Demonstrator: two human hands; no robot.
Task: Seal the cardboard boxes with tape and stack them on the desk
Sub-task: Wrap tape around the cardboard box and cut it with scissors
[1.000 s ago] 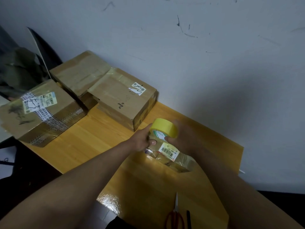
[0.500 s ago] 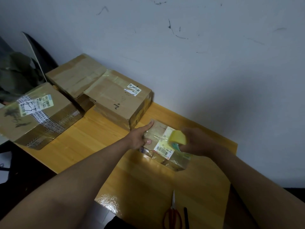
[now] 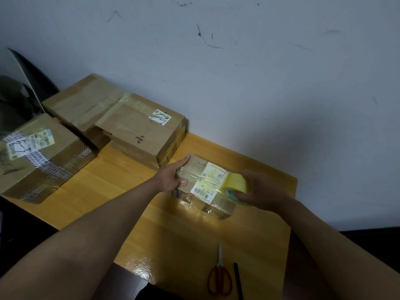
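Counting four cardboard boxes on the desk: three large, one small. Also one roll of yellow tape, one pair of red-handled scissors, one black pen.

Lying near the desk's middle, toward the wall side: small box, brown, wrapped in glossy clear tape, bearing a white barcode label and a second paler label beside it. Gleaming along the near side where the film is wrinkling.

Steadying the small box at its left end: left hand, fingers straight and released along the far edge, thumb pressing the top (nothing grasped).

Grasping the tape roll at the box's right end: right hand, fingers curling round the roll, the roll touching the box top.

Sitting along the desk's left and far portion: labelled box with striped tape, overhanging the left edge; plain box against the wall; marked box partly overlapping the plain one, its corner just beside the small box.

Lying at the near edge: scissors and pen, side by side, well apart from the boxes.

Remaining open: bare wood between the forearms and to the right of the small box, up to the desk's right edge.
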